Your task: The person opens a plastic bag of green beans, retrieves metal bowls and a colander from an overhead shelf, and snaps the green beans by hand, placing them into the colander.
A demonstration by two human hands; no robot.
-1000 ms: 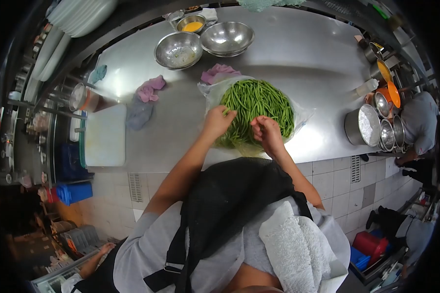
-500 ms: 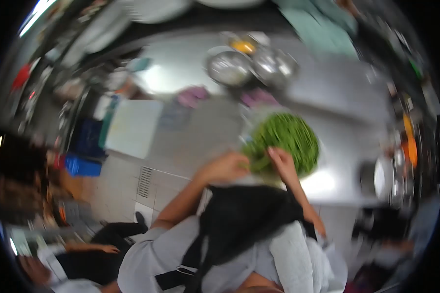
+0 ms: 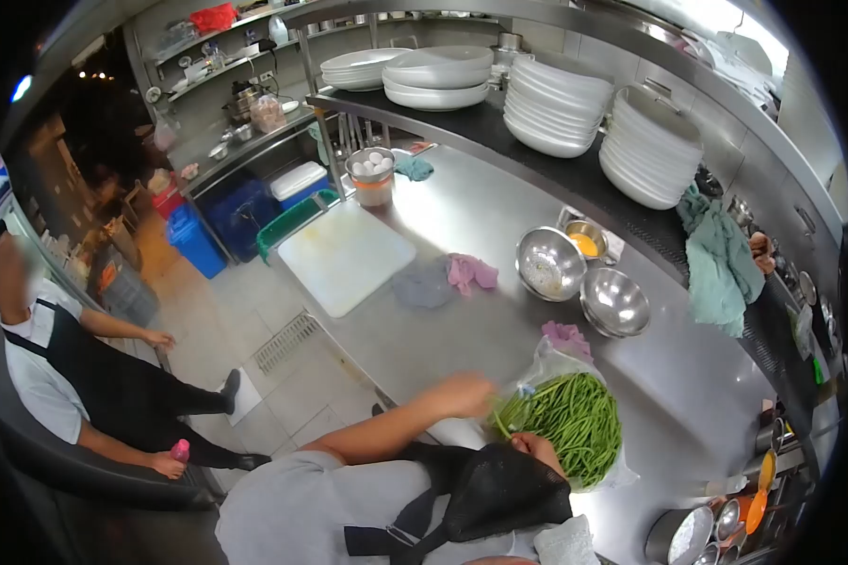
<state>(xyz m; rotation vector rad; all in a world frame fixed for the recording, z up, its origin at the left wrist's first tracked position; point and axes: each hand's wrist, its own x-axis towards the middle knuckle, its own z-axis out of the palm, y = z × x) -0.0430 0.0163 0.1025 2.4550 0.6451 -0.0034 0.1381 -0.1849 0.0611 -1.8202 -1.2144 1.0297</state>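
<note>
A large heap of green beans (image 3: 579,424) lies in a clear plastic bag (image 3: 622,476) on the steel counter in front of me. My right hand (image 3: 540,452) is at the heap's near left edge, its fingers closed on a few bean ends. Just left of the bag, my left hand (image 3: 466,394) is smeared by motion beside the bean tips, so its fingers do not show clearly. Past the bag lies a crumpled pink plastic bag (image 3: 567,339).
Two steel bowls (image 3: 615,303) and a small yolk-yellow bowl (image 3: 586,241) stand beyond. A white cutting board (image 3: 347,256) lies left, near a container of eggs (image 3: 371,168). Stacked white plates (image 3: 553,104) line the shelf. A person (image 3: 94,367) in a black apron stands left, holding something pink.
My view has swung left and up, bringing the plate shelf and the other person fully in. My left hand has moved slightly away from the beans, while the right stays at them.
</note>
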